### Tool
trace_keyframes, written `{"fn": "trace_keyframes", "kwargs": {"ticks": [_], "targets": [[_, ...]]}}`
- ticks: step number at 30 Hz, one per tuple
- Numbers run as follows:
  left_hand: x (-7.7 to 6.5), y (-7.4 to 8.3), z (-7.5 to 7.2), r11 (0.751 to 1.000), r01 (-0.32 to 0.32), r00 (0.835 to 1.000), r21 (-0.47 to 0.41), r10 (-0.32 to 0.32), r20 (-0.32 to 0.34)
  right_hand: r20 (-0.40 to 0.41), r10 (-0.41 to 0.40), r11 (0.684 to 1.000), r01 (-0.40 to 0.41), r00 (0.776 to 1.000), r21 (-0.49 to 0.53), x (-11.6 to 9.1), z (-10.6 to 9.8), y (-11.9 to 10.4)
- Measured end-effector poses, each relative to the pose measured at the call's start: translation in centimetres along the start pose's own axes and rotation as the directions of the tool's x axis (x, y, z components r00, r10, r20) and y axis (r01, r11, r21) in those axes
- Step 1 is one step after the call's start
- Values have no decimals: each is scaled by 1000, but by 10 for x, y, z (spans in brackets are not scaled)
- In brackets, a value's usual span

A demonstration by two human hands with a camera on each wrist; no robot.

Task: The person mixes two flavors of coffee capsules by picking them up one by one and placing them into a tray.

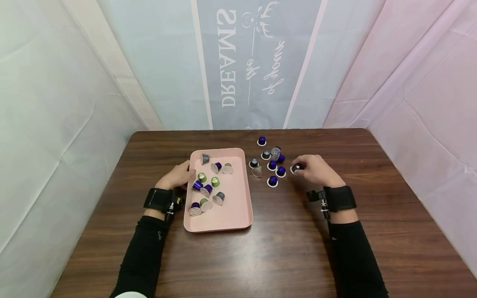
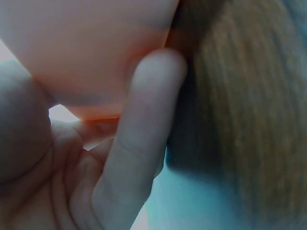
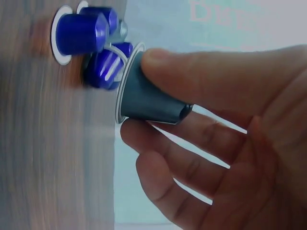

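Note:
My right hand [image 1: 316,169] pinches a dark grey coffee capsule [image 3: 153,96] between thumb and fingertips, right of the loose capsules. In the right wrist view its white-rimmed wide end points left, toward blue capsules [image 3: 79,33]. At the left side of a pink tray [image 1: 237,207], my left hand [image 1: 178,176] grips the edge. A finger [image 2: 148,110] lies against the tray in the left wrist view. Inside the tray are several coffee capsules, among them a green one [image 1: 215,182], a purple one [image 1: 197,185] and a grey one [image 1: 218,198], some tipped over.
Between the tray and my right hand, several capsules stand or lie on the brown wooden table [image 1: 283,248]. A blue capsule [image 1: 262,140] stands farthest back, and another blue capsule [image 1: 273,181] nearest the front. Cloth curtains [image 1: 261,62] border the table's back and sides.

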State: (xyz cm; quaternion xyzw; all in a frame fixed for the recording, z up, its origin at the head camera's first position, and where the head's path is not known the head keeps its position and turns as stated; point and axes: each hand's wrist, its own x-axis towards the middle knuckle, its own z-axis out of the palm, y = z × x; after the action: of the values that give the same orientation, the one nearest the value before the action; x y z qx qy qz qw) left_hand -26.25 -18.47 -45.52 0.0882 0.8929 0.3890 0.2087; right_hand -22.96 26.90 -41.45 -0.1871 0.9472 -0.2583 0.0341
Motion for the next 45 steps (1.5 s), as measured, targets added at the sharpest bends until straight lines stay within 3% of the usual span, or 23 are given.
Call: {"fn": "trace_keyframes", "kwargs": {"ticks": [14, 22, 32, 45], "targets": [[-1, 0, 0, 1000, -3, 1000, -2, 3, 1, 52, -159, 987, 161, 986, -25, 5, 12, -43], [-2, 1, -1, 1000, -9, 1000, 15, 9, 0, 2, -184, 978, 184, 983, -103, 16, 23, -76], [-2, -1, 2, 1000, 18, 1000, 17, -18, -1, 46, -220, 974, 222, 974, -35, 29, 37, -118], [-1, -1, 1, 1000, 8, 1000, 6, -8, -2, 67, -272, 959, 276, 960, -60, 48, 63, -152]]}}
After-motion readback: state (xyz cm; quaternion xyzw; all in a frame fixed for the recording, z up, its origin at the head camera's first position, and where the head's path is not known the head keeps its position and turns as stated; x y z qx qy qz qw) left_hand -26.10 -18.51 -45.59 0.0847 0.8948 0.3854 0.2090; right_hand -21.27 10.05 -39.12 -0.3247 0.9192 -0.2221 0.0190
